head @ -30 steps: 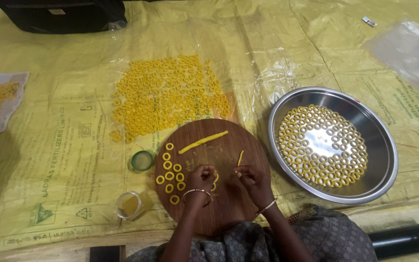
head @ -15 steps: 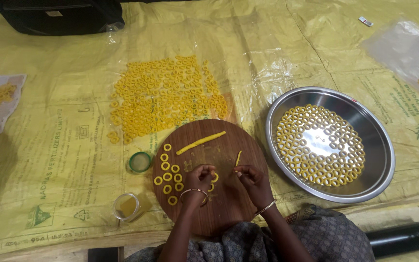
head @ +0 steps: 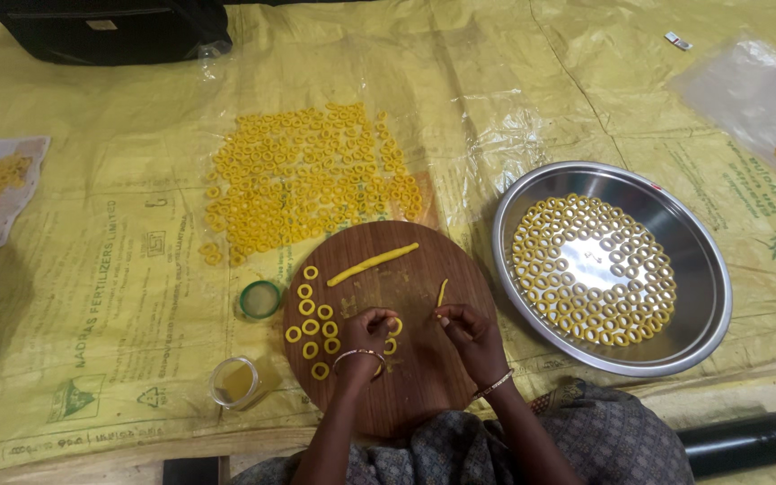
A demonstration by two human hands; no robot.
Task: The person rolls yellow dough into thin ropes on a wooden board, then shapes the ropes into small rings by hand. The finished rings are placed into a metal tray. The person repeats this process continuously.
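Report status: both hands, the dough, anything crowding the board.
Left hand fingers pinched on a dough ring. Right hand fingers hold a thin dough strip. Thicker dough roll and finished rings lie on the wooden board, clear of both hands.

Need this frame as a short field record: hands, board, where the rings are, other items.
left hand: on the round wooden board, fingers at a dough ring
right hand: pinching the lower end of a thin dough strip
board: also a longer dough roll and a cluster of rings at its left side
steel tray: right of board, rings in rows
yellow sheet: covers the surface; large ring pile above board
other: green lid and small jar left of board
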